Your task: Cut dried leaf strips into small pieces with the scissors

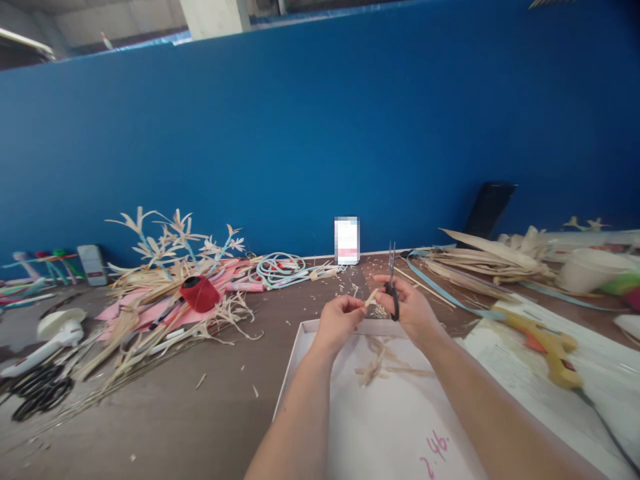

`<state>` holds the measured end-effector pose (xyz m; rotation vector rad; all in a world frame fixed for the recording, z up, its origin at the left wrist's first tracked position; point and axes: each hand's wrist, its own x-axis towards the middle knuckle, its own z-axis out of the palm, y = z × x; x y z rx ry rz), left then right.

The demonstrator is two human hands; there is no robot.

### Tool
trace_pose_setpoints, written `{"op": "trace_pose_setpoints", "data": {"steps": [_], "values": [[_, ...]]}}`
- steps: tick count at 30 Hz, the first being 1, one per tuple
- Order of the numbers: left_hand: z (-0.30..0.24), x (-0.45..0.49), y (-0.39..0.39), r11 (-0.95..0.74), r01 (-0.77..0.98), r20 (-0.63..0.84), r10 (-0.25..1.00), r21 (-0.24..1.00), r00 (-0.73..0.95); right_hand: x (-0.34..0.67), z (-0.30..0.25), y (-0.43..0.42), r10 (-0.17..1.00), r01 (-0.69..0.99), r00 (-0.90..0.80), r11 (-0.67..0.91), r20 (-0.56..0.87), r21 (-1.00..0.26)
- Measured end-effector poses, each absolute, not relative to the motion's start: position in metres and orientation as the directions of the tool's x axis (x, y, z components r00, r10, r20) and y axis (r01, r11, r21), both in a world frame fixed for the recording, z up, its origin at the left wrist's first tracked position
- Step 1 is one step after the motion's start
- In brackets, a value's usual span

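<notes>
scissors (391, 280) right, perhaps straw strip (371, 299) left

There are 2 hands (340, 321) (410, 308), 2 scissors (391, 280) (35, 393), 1 glue gun (547, 347), 1 red spool (200, 293), 1 white tray (293, 373), 1 cup (590, 270).

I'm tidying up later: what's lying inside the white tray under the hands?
The tray holds pale straw scraps and bears pink writing. Both forearms cover parts of its floor, so anything under them is hidden.

Spool (199, 293) lies left of tray (300, 360), glue gun (547, 347) right.
</notes>
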<state>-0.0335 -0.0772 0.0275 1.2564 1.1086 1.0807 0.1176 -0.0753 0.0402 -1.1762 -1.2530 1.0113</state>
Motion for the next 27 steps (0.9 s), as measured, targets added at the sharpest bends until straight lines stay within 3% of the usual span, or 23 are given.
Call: {"op": "trace_pose_setpoints", "data": {"steps": [6,12,19,27], "values": [[0.03,-0.035,-0.081,0.029,0.041,-0.037,0.977,0.999,0.212,0.117,0.039,-0.076,0.985,0.049,0.066,0.155,0.158,-0.987],[0.028,-0.033,-0.077,0.108,-0.172,-0.078,0.982,0.979,0.172,0.115,0.042,-0.078,0.992,0.164,0.077,0.088,0.102,-0.983],[0.032,-0.037,-0.073,0.043,-0.282,-0.047,0.999,0.958,-0.007,0.108,0.041,-0.087,0.943,0.221,-0.312,-0.044,-0.114,-0.974],[0.034,-0.041,-0.069,0.009,-0.325,-0.055,0.99,0.946,-0.132,0.106,0.047,-0.092,0.894,0.235,-0.432,-0.016,-0.119,-0.972]]}}
